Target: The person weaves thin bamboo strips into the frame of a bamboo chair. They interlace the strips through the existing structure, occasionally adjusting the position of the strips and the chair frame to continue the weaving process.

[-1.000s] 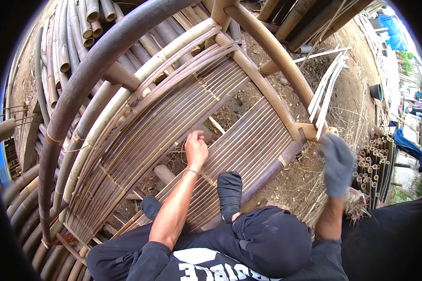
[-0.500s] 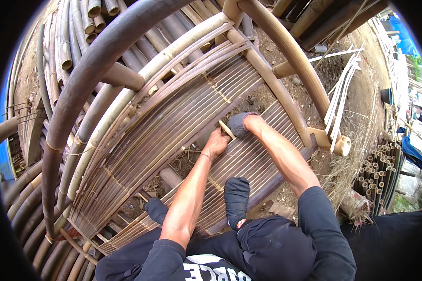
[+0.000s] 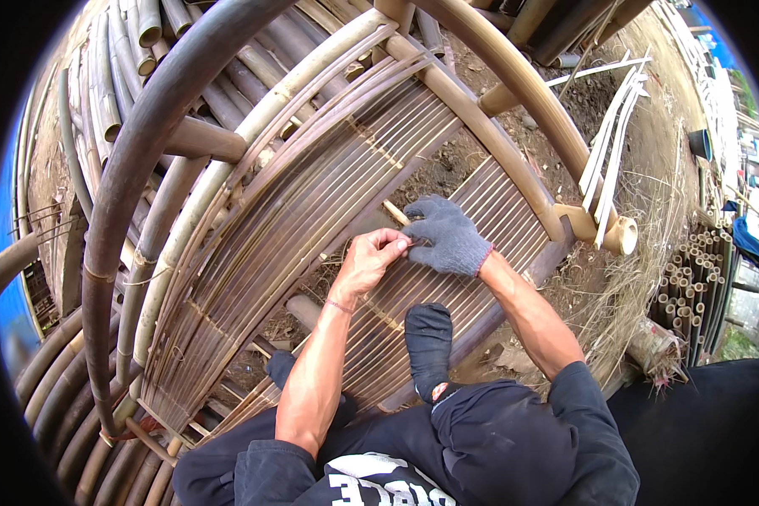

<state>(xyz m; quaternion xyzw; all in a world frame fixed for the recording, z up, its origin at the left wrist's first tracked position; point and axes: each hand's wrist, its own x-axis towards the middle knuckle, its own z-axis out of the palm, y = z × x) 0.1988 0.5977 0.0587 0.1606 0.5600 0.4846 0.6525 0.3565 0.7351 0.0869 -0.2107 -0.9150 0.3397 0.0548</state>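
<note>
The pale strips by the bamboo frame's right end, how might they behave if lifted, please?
The pale strips look long and thin, so probably light and springy. They fan out with no tie visible, so may slide apart.

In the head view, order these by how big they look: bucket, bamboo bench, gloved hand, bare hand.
1. Bamboo bench
2. Gloved right hand and bare left hand, too alike to rank
3. Bucket

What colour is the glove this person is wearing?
The glove is grey with a slight bluish tint; it shows best in the head view.
</note>
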